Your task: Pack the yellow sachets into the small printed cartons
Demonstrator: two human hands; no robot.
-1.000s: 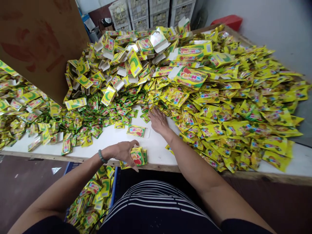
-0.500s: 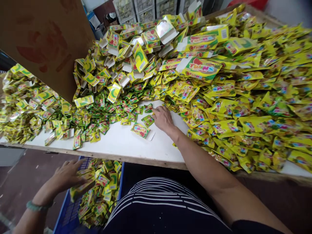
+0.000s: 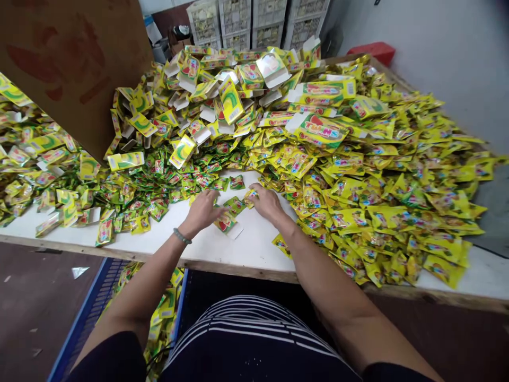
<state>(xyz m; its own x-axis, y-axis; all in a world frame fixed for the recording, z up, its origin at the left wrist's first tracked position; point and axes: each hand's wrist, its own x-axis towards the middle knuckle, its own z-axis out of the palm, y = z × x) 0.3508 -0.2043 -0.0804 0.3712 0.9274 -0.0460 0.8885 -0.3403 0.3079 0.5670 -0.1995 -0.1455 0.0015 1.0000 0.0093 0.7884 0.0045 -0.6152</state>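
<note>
Half a second ago my left hand (image 3: 202,211) was down at the blue crate (image 3: 79,313) with a filled box; now it is back on the white table (image 3: 254,249), fingers spread loosely over the flat carton (image 3: 225,223), gripping nothing. Just right, my right hand (image 3: 267,202) pinches a small sachet (image 3: 250,196) beside the sachet heap (image 3: 377,180).
</note>
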